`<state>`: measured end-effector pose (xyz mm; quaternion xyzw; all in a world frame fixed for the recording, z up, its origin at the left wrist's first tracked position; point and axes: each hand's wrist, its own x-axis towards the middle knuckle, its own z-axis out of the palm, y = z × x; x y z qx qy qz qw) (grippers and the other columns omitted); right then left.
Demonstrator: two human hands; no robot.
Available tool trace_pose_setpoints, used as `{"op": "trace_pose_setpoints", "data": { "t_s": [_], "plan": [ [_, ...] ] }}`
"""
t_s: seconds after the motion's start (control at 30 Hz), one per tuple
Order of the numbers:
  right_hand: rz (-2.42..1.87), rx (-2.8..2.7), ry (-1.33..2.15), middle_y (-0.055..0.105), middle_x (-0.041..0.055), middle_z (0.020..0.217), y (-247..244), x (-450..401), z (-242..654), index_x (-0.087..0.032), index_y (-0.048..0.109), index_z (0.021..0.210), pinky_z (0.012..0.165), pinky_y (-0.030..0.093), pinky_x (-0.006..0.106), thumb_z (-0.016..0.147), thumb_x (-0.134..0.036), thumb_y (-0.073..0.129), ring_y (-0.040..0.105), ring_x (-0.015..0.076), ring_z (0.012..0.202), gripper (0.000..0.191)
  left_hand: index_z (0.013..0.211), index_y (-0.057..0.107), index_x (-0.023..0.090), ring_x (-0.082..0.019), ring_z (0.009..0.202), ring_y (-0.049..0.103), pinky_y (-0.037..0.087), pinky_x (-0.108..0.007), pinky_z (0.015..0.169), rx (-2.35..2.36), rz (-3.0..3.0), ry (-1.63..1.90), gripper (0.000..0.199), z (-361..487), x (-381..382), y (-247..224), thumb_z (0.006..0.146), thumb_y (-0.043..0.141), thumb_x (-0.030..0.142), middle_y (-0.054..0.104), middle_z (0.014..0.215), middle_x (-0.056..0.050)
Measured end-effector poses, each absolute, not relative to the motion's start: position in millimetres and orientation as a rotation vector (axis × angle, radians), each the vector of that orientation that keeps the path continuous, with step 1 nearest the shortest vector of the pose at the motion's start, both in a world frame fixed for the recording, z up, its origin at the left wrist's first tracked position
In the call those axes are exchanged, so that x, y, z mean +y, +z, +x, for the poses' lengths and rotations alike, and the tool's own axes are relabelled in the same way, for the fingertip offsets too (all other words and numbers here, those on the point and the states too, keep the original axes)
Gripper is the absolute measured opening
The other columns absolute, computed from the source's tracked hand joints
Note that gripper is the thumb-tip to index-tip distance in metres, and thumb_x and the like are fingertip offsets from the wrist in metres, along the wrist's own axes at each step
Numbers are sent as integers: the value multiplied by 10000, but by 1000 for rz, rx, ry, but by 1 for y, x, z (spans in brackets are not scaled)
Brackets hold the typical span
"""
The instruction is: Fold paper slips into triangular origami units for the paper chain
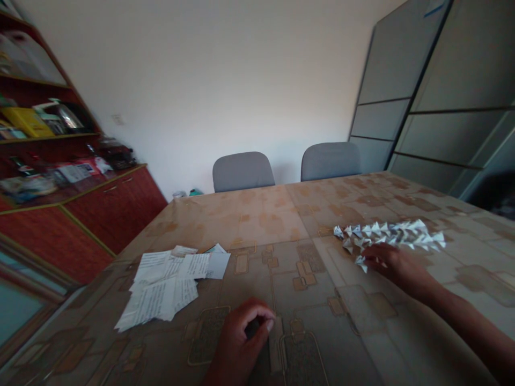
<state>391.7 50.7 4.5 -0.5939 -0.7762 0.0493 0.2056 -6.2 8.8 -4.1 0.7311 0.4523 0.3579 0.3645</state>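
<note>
My right hand (390, 264) reaches across to the right part of the table, its fingertips at a small folded paper piece (361, 262) that they seem to pinch. Just beyond it, several folded paper pieces (378, 229) with pointed tips stand in rows on the tablecloth. My left hand (244, 338) rests near the front middle with its fingers curled and thumb against the forefinger; nothing shows in it. Left of that hand lies a loose pile of printed paper slips (164, 287), overlapping one another.
A patterned tablecloth (273, 289) covers the large table. Two grey chairs (243, 171) stand at its far side against the wall. A red-brown cabinet (116, 201) with crowded shelves is on the left, and a tall grey wardrobe (382, 102) is on the right.
</note>
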Motion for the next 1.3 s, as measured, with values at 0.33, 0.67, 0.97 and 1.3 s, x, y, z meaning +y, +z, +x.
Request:
{"op": "trace_pose_setpoints", "data": {
  "t_s": [0.33, 0.67, 0.97, 1.3],
  "plan": [
    [-1666, -2167, 137, 696, 72, 825, -2, 54, 392, -223, 659, 772, 657, 463, 337, 883, -314, 483, 630, 238, 722, 226, 762, 662, 198, -176, 774, 643, 465, -242, 718, 1160, 1883, 929, 140, -6, 9, -2, 833, 541, 203, 678, 781, -26],
    [-1663, -2109, 142, 728, 59, 810, 4, 51, 388, -212, 685, 852, 627, 475, 296, 870, -305, 494, 652, 213, 687, 213, 774, 666, 199, -169, 775, 641, 462, -233, 712, 1167, 1880, 919, 140, -7, 9, -4, 837, 542, 209, 678, 788, -20],
    [-1702, -1937, 12, 745, 86, 814, 12, 44, 397, -193, 703, 889, 593, 490, 328, 857, -320, 485, 680, 242, 649, 254, 752, 662, 196, -168, 766, 643, 457, -237, 716, 1171, 1892, 919, 145, -6, 9, -3, 828, 538, 199, 678, 767, -16],
    [-1328, -2189, 78, 677, 59, 802, 15, 10, 287, -202, 634, 887, 663, 510, 293, 928, -189, 427, 644, 191, 728, 212, 761, 673, 195, -164, 746, 643, 459, -231, 701, 1192, 1913, 893, 151, -6, 9, -7, 826, 537, 193, 682, 752, -11]
  ]
}}
